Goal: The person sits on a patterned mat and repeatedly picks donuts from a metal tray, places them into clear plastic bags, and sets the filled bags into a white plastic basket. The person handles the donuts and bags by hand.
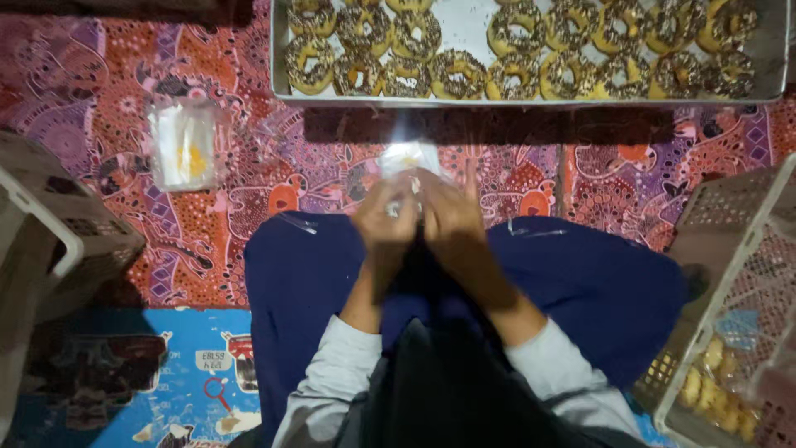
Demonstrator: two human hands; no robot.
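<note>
The clear plastic bag [408,159] is held above the person's lap, over the dark blue cloth [315,282], and both hands close around it: the left hand [386,217] and the right hand [448,217] are touching each other. Left of them lies a stack of plastic bags [184,145] on the patterned mat [99,99]. Farther away stands a metal tray [464,25] full of sprinkled donuts [458,75].

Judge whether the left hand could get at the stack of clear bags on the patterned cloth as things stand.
Probably yes. The stack of bags lies in the open on the cloth, on the left hand's side, with nothing between them. But that hand is busy holding a small clear bag with the right hand.
</note>
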